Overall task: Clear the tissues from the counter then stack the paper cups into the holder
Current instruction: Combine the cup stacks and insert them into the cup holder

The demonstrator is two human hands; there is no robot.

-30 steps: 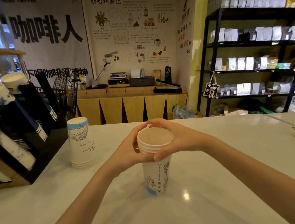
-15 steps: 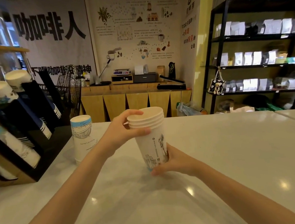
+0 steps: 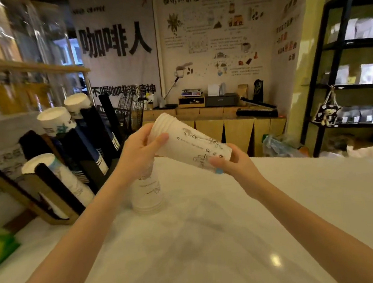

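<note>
Above the counter [image 3: 212, 240], a nested cup stack [image 3: 192, 144] is held tilted, left hand [image 3: 137, 154] at rim, right hand [image 3: 230, 162] at base; light, probably crushable.

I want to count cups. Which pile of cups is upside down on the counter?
The short cup stack standing rims-down beside the black holder. The held stack is tipped sideways in both hands; the others sit slanted in the holder.

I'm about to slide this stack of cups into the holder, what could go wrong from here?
The left hand holding the tilted cup stack hangs just above the upside-down cups on the counter; it might topple them. The holder slots look mostly full, so the stack may jam or not fit.
</note>
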